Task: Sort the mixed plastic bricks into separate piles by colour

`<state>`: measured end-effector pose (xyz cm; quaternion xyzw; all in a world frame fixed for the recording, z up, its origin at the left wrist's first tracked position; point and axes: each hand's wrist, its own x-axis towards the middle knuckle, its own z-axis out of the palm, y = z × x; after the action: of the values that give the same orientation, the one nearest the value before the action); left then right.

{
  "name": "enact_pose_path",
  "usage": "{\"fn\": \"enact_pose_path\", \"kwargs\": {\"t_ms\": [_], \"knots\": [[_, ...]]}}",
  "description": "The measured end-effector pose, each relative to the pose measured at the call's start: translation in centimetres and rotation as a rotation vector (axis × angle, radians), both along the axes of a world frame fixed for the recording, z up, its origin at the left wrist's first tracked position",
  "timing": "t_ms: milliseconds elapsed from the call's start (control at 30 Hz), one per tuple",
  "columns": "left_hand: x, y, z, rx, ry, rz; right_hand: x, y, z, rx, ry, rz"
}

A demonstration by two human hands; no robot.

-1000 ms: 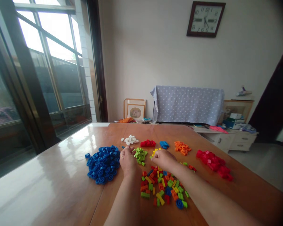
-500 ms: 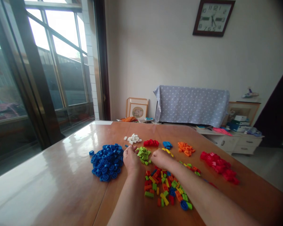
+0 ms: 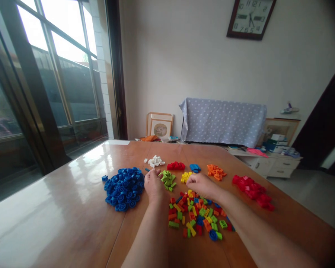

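Note:
My left hand (image 3: 154, 185) is closed at the left edge of the lime green brick pile (image 3: 168, 180); what its fingers hold is too small to make out. Fingers curled together, my right hand (image 3: 201, 185) is over the near edge of the yellow bricks (image 3: 185, 177), and anything in it is hidden. Nearer to me lies a mixed heap of coloured bricks (image 3: 192, 216), partly behind my right forearm. Blue round pieces form a large pile (image 3: 124, 189) left of my left hand.
Farther back on the brown table (image 3: 80, 223) are white (image 3: 156, 161), red (image 3: 175, 166), blue (image 3: 195, 168) and orange bricks (image 3: 216, 172). A long red pile (image 3: 252, 191) lies at the right. A small dark blue piece sits just beyond my left hand.
My right hand has moved right, away from the lime green pile, uncovering more of the yellow bricks. My left hand stays beside the green pile. The whole view has shifted slightly.

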<state>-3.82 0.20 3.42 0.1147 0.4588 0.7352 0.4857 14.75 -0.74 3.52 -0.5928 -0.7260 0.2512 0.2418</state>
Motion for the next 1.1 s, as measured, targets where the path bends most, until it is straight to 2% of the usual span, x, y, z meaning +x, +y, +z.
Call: {"fn": "enact_pose_path", "kwargs": {"t_ms": [200, 367, 867, 1000, 1100], "knots": [[0.3, 0.1, -0.3, 0.006, 0.006, -0.003, 4.2, -4.3, 0.5, -0.1, -0.124, 0.074], [0.4, 0.2, -0.4, -0.001, 0.007, -0.008, 5.9, -6.6, 0.7, -0.116, -0.311, 0.122], [0.4, 0.2, -0.6, -0.007, 0.037, -0.046, 6.5, -6.2, -0.7, -0.065, -0.339, -0.028], [0.4, 0.2, -0.7, -0.005, 0.045, -0.05, 6.4, -6.4, -0.8, -0.07, -0.315, -0.024], [0.4, 0.3, -0.8, 0.0, 0.045, -0.045, 6.3, -6.6, -0.7, -0.088, -0.213, 0.004]]}}
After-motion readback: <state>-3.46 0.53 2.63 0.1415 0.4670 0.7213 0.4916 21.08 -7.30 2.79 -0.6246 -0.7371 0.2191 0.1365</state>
